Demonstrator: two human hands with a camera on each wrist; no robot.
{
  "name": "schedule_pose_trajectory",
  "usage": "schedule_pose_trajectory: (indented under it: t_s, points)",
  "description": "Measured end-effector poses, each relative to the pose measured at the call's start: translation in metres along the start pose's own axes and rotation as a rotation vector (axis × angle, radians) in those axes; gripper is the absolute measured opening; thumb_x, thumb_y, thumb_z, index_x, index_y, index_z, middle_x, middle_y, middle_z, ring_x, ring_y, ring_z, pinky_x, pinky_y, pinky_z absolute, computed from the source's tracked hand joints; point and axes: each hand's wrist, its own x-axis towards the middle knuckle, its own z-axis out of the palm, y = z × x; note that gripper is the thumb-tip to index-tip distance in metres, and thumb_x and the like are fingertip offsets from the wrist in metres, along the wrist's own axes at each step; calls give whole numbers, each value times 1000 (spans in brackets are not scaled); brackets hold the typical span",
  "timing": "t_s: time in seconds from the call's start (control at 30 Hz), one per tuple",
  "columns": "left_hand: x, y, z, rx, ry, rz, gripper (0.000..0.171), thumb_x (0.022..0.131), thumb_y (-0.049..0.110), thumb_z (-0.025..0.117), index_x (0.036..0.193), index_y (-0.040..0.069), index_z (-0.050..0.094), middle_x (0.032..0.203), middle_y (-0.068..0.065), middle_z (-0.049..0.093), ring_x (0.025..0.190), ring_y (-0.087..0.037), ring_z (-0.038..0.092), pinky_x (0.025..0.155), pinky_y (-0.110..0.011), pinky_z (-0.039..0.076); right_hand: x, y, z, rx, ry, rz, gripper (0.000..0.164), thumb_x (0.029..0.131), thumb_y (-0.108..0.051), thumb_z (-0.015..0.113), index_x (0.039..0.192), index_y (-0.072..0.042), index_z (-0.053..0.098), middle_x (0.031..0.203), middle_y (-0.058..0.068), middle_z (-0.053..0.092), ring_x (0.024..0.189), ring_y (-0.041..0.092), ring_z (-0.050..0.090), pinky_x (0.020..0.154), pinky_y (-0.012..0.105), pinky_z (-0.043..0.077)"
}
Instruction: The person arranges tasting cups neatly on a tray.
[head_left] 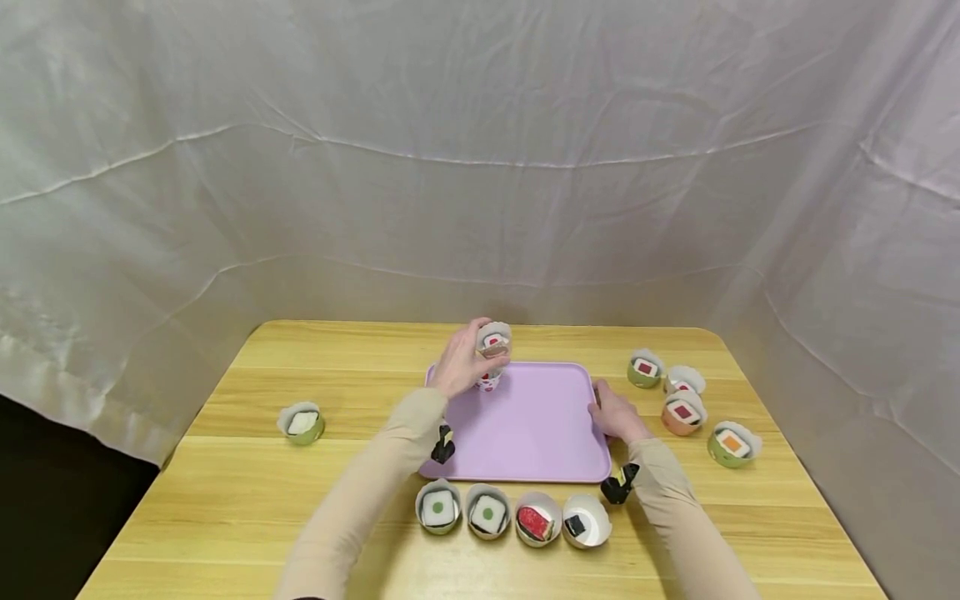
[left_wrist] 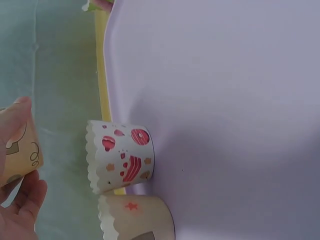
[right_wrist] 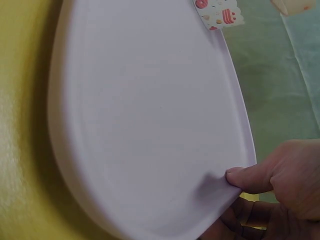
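Note:
My left hand [head_left: 462,364] grips a tan paper cup [left_wrist: 25,157] with a cartoon print, raised above the far left part of the lilac tray [head_left: 536,429]. In the left wrist view the thumb and fingers are round its sides. Below it, a white paper cup [left_wrist: 121,157] with red cake prints stands on the tray near the far edge, beside a beige cup [left_wrist: 137,217]. In the head view my hand partly hides these cups. My right hand [head_left: 617,414] pinches the tray's right edge, thumb on the rim and fingers underneath.
Several cups [head_left: 439,528] with sushi-like pieces stand in a row before the tray. More filled cups [head_left: 678,428] are grouped at the table's right. A single green cup [head_left: 306,437] stands at the left. Pale curtains [head_left: 480,208] hang behind the wooden table [head_left: 225,500].

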Motion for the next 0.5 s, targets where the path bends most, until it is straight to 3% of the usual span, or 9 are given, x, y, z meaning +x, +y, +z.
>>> schedule_pose_trajectory:
  t_s: [0.17, 0.4, 0.5]
  points:
    - [1, 4, 5, -16, -34, 0, 72, 82, 23, 85, 140, 3, 49, 123, -17, 67, 118, -33, 61, 104, -47, 50, 0, 1, -1, -11, 6, 1, 45, 101, -12, 48, 141, 5, 37, 125, 37, 58, 99, 42, 65, 78, 47, 57]
    - [3, 9, 19, 7, -86, 48, 69, 81, 17, 85, 138, 2, 50, 128, -17, 66, 120, -33, 62, 106, -45, 49, 0, 0, -1, 22, -15, 22, 46, 102, -13, 48, 143, 5, 35, 126, 38, 57, 90, 38, 67, 68, 40, 57]
    - [3, 10, 25, 11, -101, 59, 68, 80, 15, 84, 138, 2, 51, 130, -18, 66, 121, -33, 62, 107, -45, 49, -1, 0, 0, 10, -6, 17, 46, 102, -13, 48, 143, 5, 36, 126, 38, 57, 95, 40, 66, 75, 44, 57]
